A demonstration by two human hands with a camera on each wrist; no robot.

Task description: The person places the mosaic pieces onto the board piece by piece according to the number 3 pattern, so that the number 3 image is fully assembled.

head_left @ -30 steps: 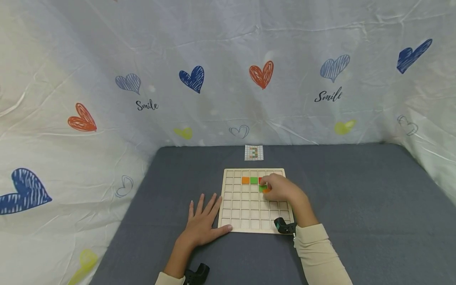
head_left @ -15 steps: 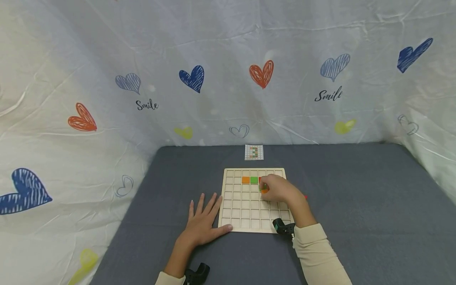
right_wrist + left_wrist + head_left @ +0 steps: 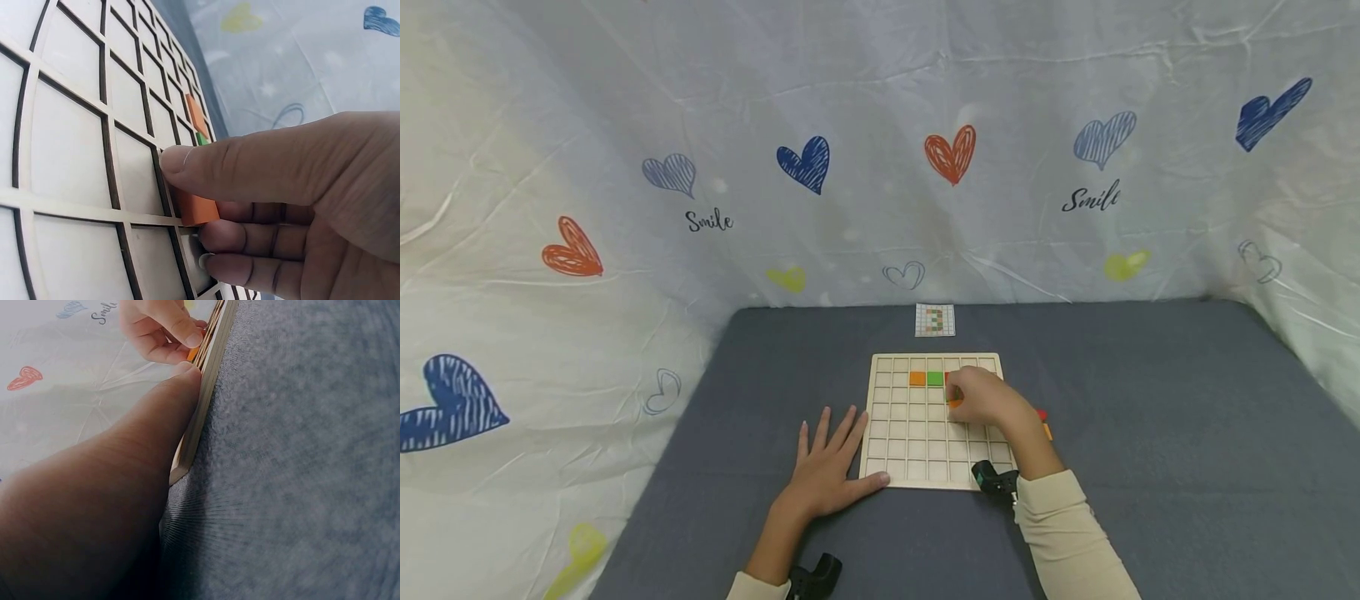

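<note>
A pale wooden grid board [image 3: 917, 450] lies on the dark cloth. My right hand [image 3: 988, 396] is over its upper right part and pinches an orange tile [image 3: 199, 209] between thumb and fingers, at a grid cell. Along an upper row sit an orange tile [image 3: 917, 379], a green tile [image 3: 935, 378] and a red tile [image 3: 948, 377], the red one mostly covered by my fingers. My left hand [image 3: 826, 475] lies flat with spread fingers at the board's left edge. Its thumb rests on the near left corner.
Behind the board lies a small card [image 3: 935, 320] printed with a coloured grid pattern. A red piece [image 3: 1042, 414] and an orange piece [image 3: 1048, 431] peek out beside my right forearm. A white curtain [image 3: 865, 217] with printed hearts hangs behind the table.
My right hand has shifted slightly left with the orange tile. Red and orange pieces have come into view beside the right forearm. The left hand stays where it was.
</note>
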